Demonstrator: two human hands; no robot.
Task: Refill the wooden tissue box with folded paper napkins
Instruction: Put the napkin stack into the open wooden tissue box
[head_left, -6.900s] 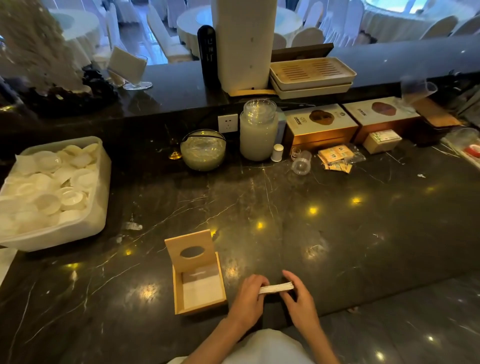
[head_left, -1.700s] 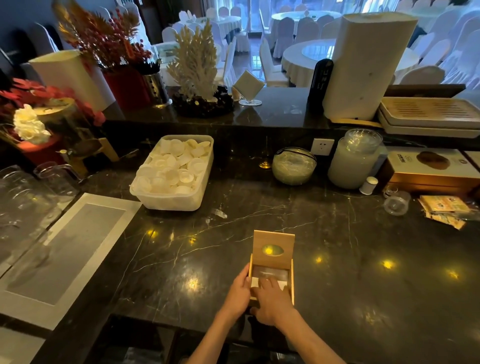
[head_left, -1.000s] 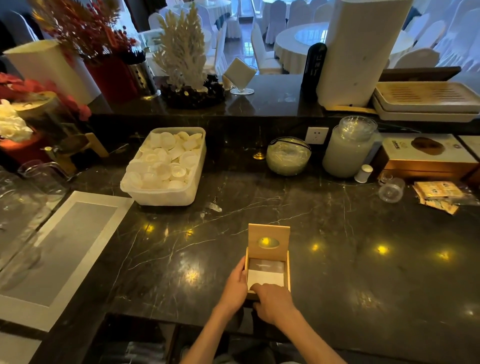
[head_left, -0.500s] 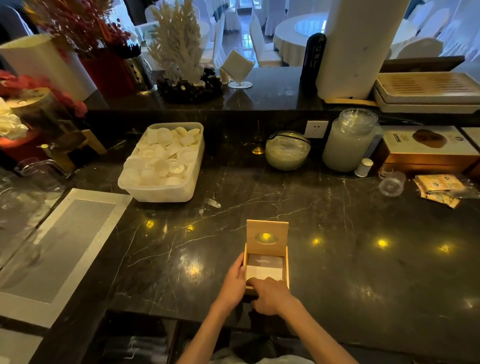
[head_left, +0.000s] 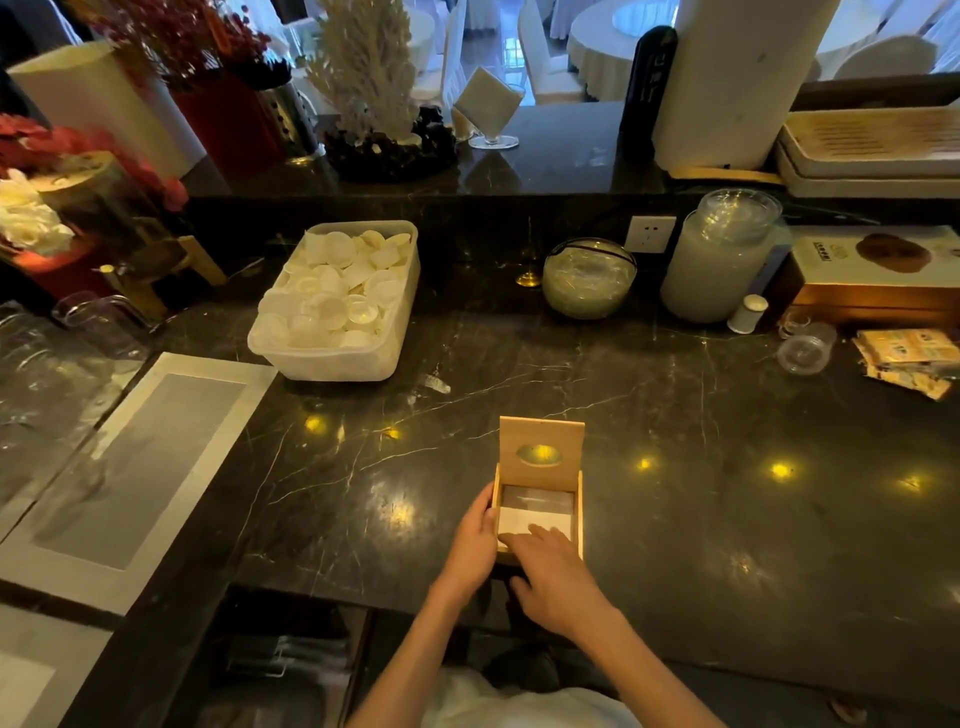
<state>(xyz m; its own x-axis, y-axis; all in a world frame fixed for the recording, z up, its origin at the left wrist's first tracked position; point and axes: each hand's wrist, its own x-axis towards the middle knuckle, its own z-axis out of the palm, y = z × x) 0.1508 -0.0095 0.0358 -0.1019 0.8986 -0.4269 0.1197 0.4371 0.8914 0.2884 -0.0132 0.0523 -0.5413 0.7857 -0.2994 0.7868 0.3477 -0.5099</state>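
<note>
The wooden tissue box (head_left: 578, 506) stands near the front edge of the black marble counter (head_left: 675, 467), its lid with an oval slot (head_left: 540, 452) propped upright at the far side. White folded napkins (head_left: 530, 517) lie inside. My left hand (head_left: 470, 551) grips the box's left wall. My right hand (head_left: 550, 577) rests over the near end, fingers flat on the napkins.
A white tub of small cups (head_left: 337, 299) sits at the back left, a glass bowl (head_left: 588, 277) and a lidded jar (head_left: 719, 254) at the back. Boxes (head_left: 872, 270) and sachets (head_left: 909, 358) lie at the right. A grey mat (head_left: 130, 467) lies left.
The napkin stack went from my hands into the box. Over the last second my right hand slid slightly back toward the near end; my left hand stays on the box.
</note>
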